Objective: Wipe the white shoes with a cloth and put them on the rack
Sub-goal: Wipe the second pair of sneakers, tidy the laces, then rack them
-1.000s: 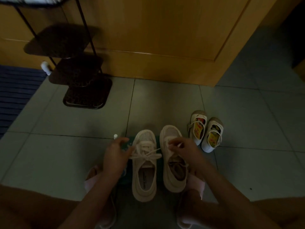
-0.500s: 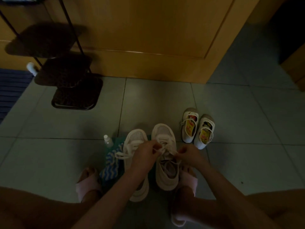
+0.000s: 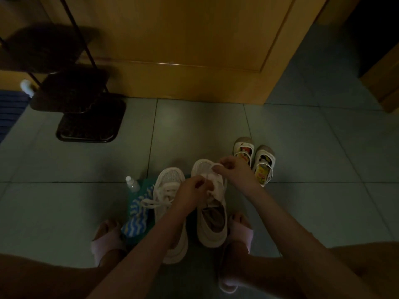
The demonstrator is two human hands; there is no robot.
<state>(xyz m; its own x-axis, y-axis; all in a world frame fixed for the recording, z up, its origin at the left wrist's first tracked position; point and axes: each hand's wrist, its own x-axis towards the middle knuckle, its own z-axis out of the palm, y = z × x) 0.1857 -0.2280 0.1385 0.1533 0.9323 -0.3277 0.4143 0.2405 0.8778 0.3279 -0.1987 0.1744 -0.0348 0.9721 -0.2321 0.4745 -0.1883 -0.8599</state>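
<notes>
white shoes (image 3: 170, 190) stand side by side on a green mat (image 3: 149, 181) on the tiled floor (image 3: 194, 130), toes toward the wooden door (image 3: 183, 39), between the person's slippered feet. both hands are busy at the shoe on the person's right (image 3: 212, 225): the left hand (image 3: 190, 192) has its fingers curled at the tongue, pinching the lace (image 3: 208, 169), and the right hand (image 3: 232, 169) pinches a loop of the same lace over the toe. the other shoe (image 3: 170, 182) lies with its bow loose and spread.

the striped cloth (image 3: 138, 214) lies untouched on the mat, just beside the other shoe. the rack (image 3: 86, 117) stands well apart, ahead and to the person's left, and no shoe is on it. judgement: wiping is not yet begun.

hazards noted:
- a slack lace may trail on the floor, pick up dirt, or catch on the rack frame during carrying.
- a small bottle (image 3: 132, 184) stands upright just beyond the cloth. a reach for the cloth could knock it over and wet the mat.
- a pair of small shoes (image 3: 262, 167) sits just beside the right hand. a wide pull on the lace could shove them.
- the light is poor, so marks on pale uppers may be missed.
- the rack shelves look narrow, and a shoe set carelessly could overhang and fall.
</notes>
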